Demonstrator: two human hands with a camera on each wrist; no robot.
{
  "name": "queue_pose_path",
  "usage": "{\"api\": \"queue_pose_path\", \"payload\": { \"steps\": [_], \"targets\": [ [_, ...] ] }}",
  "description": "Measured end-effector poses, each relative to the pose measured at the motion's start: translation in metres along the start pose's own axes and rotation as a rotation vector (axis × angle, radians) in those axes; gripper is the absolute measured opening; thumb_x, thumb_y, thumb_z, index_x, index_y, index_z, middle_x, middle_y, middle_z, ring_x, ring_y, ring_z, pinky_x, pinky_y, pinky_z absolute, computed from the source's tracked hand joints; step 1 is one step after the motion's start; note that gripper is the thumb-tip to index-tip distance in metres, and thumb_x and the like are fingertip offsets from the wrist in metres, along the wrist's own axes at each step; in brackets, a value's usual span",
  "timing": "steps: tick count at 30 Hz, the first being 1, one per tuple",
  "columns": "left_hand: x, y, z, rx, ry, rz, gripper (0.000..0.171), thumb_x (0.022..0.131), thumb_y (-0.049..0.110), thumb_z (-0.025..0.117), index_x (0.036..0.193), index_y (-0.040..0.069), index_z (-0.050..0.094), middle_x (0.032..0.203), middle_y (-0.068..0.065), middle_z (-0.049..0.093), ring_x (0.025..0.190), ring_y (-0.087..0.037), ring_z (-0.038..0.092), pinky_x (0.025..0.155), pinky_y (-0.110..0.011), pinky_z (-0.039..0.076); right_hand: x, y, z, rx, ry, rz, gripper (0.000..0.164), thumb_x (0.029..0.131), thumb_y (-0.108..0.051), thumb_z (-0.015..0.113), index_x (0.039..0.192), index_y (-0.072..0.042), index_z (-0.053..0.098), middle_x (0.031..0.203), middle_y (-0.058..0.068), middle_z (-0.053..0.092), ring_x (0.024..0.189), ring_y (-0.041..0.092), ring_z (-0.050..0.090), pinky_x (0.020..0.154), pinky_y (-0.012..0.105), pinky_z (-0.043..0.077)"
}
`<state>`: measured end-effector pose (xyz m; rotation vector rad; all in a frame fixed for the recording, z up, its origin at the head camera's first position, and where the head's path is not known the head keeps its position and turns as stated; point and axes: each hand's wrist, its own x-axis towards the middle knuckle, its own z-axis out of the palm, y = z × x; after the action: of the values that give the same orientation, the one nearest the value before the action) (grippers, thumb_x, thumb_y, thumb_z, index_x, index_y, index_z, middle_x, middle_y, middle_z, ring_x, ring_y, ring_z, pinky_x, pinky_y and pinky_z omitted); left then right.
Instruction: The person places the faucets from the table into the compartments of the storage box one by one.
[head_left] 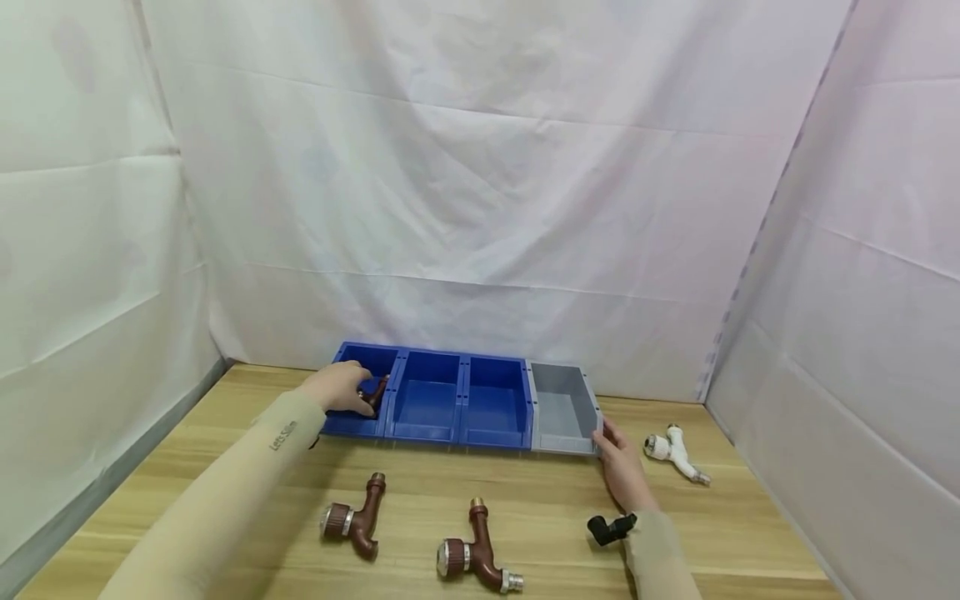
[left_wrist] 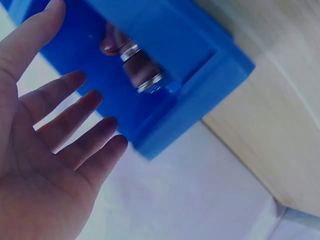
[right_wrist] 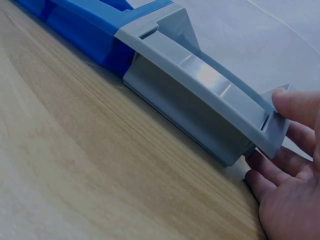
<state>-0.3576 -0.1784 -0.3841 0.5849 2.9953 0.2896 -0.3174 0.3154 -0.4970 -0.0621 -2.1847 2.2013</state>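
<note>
My left hand (head_left: pixel 339 388) reaches over the leftmost blue bin (head_left: pixel 352 427). In the left wrist view its fingers are spread and hold nothing. A dark red-brown tap (left_wrist: pixel 141 69) with a silver-ringed knob lies inside that bin, apart from the fingertips in this view. At the other end of the row, my right hand (head_left: pixel 624 468) grips the front right corner of the grey bin (head_left: pixel 566 443). The right wrist view shows the thumb (right_wrist: pixel 290 104) on top of the rim and the other fingers curled beneath it.
Two more blue bins (head_left: pixel 423 433) stand between the end bins. Two red-brown taps (head_left: pixel 365 521) lie on the wooden table (head_left: pixel 405 517) in front, and a white tap (head_left: pixel 678 454) lies at right. A black piece (head_left: pixel 611 529) sits by the right sleeve. White cloth (head_left: pixel 480 208) encloses the back and sides.
</note>
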Motion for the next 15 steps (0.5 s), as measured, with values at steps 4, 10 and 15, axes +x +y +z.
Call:
{"api": "queue_pose_path", "payload": {
  "steps": [4, 10, 15],
  "targets": [
    [-0.011, 0.004, -0.009, -0.001, 0.033, 0.029, 0.065, 0.081, 0.034, 0.079, 0.129, -0.004, 0.058, 0.131, -0.025, 0.052, 0.116, -0.041, 0.053, 0.094, -0.053, 0.044, -0.002, 0.001, -0.001, 0.015, -0.008, 0.005, 0.064, 0.103, -0.019, 0.049, 0.153, 0.002, 0.016, 0.157, 0.02, 0.018, 0.142, 0.028, 0.02, 0.114, 0.039, 0.019],
    [-0.027, 0.013, -0.018, 0.02, 0.082, 0.092, 0.064, 0.082, 0.037, 0.077, 0.129, -0.002, 0.059, 0.13, -0.021, 0.055, 0.11, -0.035, 0.058, 0.094, -0.051, 0.044, -0.005, 0.003, -0.003, 0.0, -0.011, 0.0, 0.064, 0.103, -0.02, 0.049, 0.153, 0.001, 0.016, 0.157, 0.019, 0.018, 0.142, 0.028, 0.02, 0.114, 0.039, 0.019],
    [-0.043, 0.026, -0.015, 0.045, 0.117, 0.195, 0.064, 0.081, 0.038, 0.078, 0.128, -0.001, 0.06, 0.124, -0.018, 0.058, 0.109, -0.033, 0.058, 0.092, -0.049, 0.046, -0.004, 0.002, -0.004, -0.004, 0.002, 0.004, 0.064, 0.103, -0.021, 0.049, 0.153, 0.001, 0.017, 0.157, 0.019, 0.018, 0.142, 0.027, 0.02, 0.114, 0.039, 0.019]
  ]
}}
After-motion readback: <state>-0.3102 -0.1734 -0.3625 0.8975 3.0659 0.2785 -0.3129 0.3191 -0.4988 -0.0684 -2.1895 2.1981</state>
